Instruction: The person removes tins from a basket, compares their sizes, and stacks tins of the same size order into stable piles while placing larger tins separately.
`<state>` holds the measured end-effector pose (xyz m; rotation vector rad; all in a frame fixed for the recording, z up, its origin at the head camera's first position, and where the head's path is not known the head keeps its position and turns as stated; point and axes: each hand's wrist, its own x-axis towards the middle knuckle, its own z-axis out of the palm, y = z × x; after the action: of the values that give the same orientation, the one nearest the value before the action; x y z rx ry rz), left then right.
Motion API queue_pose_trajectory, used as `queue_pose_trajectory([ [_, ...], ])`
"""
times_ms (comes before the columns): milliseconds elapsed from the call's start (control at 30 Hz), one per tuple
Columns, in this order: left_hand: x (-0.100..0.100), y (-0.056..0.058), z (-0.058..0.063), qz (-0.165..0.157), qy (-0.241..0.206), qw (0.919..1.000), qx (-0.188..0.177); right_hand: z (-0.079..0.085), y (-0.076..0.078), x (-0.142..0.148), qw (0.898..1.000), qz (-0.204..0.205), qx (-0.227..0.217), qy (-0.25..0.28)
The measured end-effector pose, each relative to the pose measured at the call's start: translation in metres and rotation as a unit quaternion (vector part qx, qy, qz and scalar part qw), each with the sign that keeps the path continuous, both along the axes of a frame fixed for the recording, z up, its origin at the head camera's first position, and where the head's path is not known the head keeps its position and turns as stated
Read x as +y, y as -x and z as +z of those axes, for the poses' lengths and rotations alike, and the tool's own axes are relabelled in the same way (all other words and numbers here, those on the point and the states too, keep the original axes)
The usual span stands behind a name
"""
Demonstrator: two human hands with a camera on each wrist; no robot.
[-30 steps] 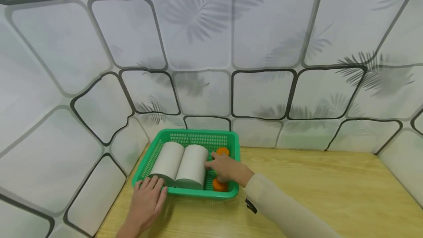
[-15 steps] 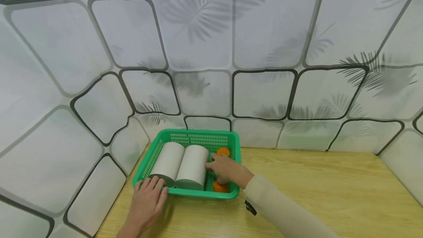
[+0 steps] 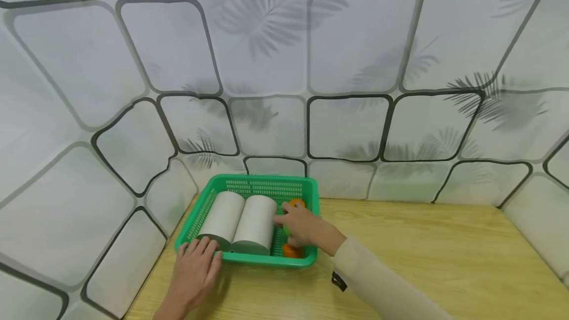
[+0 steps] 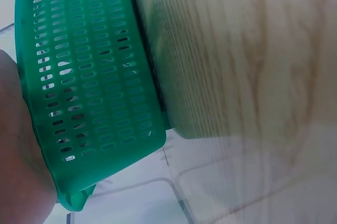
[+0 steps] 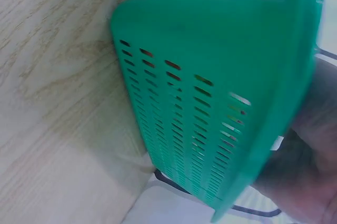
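A green slotted plastic basket (image 3: 249, 259) sits on the table in the head view. Inside lie two white paper rolls (image 3: 222, 216) side by side. My left hand (image 3: 193, 270) rests its fingertips over the front left rim, near the left roll. Along the basket's right side my right hand (image 3: 304, 226) reaches in, its fingers and thumb around a bright green thing (image 3: 286, 230), mostly hidden under the hand. A round orange thing (image 3: 297, 202) lies behind that hand and another orange piece (image 3: 292, 251) in front. Neither wrist view shows what the fingers touch; both show the basket's outer wall (image 4: 89, 77).
The basket stands on a light wooden table (image 3: 413, 251), close to the patterned back wall (image 3: 346, 127) and the left wall (image 3: 53, 186). Bare tabletop spreads to its right. A black tag (image 3: 339, 281) hangs from the right sleeve (image 3: 378, 275).
The view has shifted slightly, carrying basket and hands a little left in the frame. My right hand has shifted slightly over the green thing, more of which shows. My left hand stays on the rim.
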<state>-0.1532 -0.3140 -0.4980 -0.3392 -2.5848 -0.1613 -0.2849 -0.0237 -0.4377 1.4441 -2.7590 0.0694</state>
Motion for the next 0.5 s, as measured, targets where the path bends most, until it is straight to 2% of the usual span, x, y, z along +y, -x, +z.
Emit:
queue_pose_trajectory([
  [333, 0.001, -0.002, 0.0, 0.008, -0.003, 1.0, -0.004, 0.022, -0.012, 0.02, 0.996, 0.027, -0.017, 0.081],
  [500, 0.002, -0.001, 0.0, 0.006, -0.003, 1.0, 0.003, 0.034, -0.019, 0.033, 0.992, 0.028, -0.021, 0.117],
])
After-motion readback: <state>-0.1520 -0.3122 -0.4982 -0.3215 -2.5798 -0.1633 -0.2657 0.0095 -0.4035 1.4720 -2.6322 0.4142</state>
